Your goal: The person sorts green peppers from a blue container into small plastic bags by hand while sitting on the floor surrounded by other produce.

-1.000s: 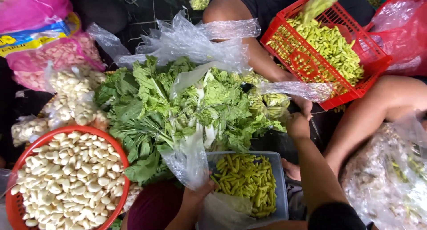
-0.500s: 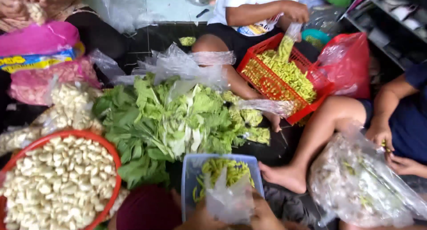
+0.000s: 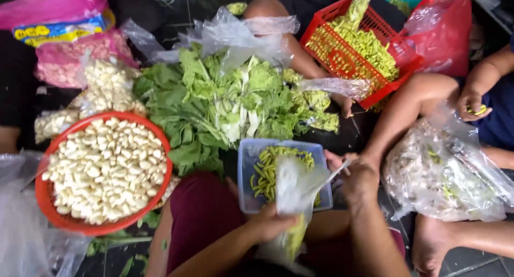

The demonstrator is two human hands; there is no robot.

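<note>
Head view, looking straight down: I have my left hand (image 3: 270, 223) closed around the lower part of a clear plastic bag (image 3: 294, 202) that holds green chillies, while my right hand (image 3: 358, 180) pinches the bag's upper edge and pulls it wide. The bag hangs over a clear plastic tub (image 3: 246, 170) of more green chillies (image 3: 267, 167), which rests on my lap. A red basket of peeled garlic cloves (image 3: 101, 172) sits to the left, a heap of leafy greens (image 3: 230, 103) beyond. Another person's hand (image 3: 471, 103) at far right holds a chilli. I judge the bagging of chillies to be under way; the next move calls for keeping the mouth open while scooping more in.
</note>
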